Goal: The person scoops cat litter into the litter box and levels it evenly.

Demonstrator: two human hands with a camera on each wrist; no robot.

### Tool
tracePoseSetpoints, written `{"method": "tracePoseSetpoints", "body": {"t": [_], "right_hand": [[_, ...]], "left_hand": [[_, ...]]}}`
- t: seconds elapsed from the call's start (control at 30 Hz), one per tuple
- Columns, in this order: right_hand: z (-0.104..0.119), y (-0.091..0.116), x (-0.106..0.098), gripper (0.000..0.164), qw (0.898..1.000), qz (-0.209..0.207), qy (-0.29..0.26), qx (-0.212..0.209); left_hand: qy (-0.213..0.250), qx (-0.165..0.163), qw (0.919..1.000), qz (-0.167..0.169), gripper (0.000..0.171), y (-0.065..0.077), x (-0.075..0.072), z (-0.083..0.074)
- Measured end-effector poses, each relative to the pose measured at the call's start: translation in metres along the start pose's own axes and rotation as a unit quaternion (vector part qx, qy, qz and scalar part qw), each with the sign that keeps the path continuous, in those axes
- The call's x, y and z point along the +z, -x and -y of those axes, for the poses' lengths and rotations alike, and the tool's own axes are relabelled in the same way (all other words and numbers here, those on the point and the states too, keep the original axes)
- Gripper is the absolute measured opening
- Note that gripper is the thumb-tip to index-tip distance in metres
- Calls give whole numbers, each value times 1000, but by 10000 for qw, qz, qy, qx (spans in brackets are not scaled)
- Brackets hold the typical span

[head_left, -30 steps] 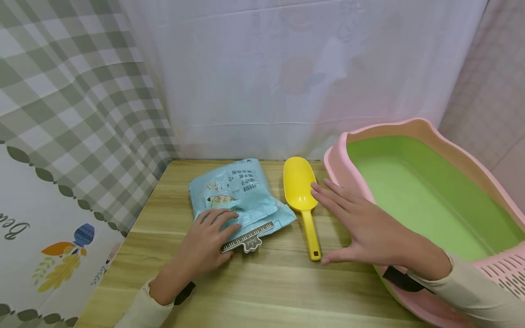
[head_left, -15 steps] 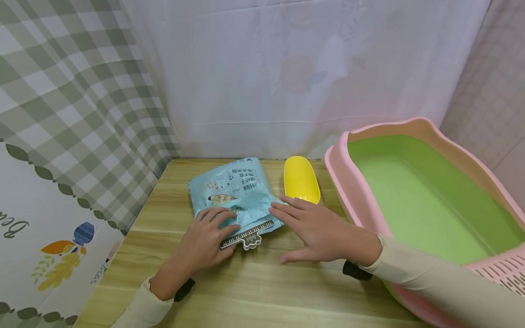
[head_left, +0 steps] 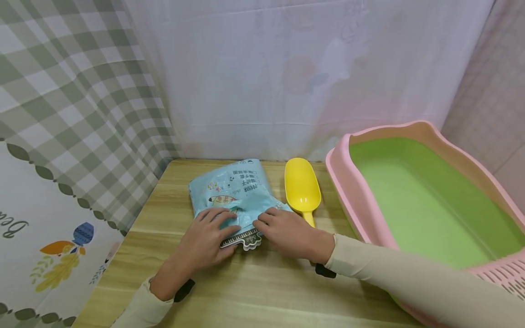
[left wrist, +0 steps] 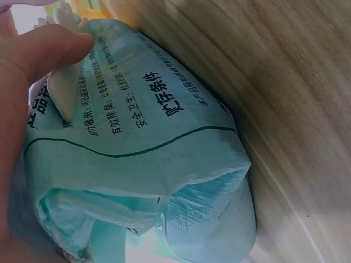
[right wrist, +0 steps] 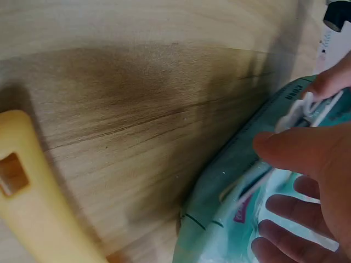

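Note:
A pale blue plastic bag (head_left: 234, 182) with printed text lies on the wooden table, its near edge folded into a bag clip (head_left: 251, 241) with a piano-key pattern. At the clip's left end, my left hand (head_left: 205, 239) grips it, fingers spread over the bag and thumb (left wrist: 60, 44) pressing from the near side. My right hand (head_left: 289, 232) has curled fingers on the clip's right part. In the right wrist view its thumb (right wrist: 285, 148) lies against the clip, with the other fingers over the bag. Some of the clip is hidden under this hand.
Just right of the bag is a yellow scoop (head_left: 302, 182), its handle mostly behind my right hand and wrist. A pink litter box (head_left: 361, 200) with a green inside stands at the right. Cloth curtains (head_left: 254, 82) hang behind the table (head_left: 254, 291) and at the left.
My right hand has moved left from beside the scoop to the clip, and its fingers have curled. The left hand, bag and scoop have stayed put.

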State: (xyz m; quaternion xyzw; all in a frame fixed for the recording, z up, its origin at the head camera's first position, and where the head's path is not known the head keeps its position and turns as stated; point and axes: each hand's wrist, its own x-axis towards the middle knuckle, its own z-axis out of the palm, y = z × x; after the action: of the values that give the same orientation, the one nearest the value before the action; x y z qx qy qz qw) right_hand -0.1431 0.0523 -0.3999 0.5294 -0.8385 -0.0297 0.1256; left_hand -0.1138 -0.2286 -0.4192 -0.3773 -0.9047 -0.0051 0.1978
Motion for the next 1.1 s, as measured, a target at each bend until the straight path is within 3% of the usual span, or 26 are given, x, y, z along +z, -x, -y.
{"method": "tracePoseSetpoints", "body": {"t": [0.33,0.67,0.87,1.1], "right_hand": [[-1,-15,8,5,9984,64,551,135],[-7,-17,11,5,9982,144,571,94],[-8,-18,10,6,9979,284,583,42],[-13,-19,10,6,9959,265,862,-108]], "left_hand": [[7,-137,9996,232,38,-2,-2,-1],[-25,-70,9999,68,40,0,-2,2],[-28,-24,9997,238,51,2,-4,2],[16,8,9996,278,50,5,-7,2]]}}
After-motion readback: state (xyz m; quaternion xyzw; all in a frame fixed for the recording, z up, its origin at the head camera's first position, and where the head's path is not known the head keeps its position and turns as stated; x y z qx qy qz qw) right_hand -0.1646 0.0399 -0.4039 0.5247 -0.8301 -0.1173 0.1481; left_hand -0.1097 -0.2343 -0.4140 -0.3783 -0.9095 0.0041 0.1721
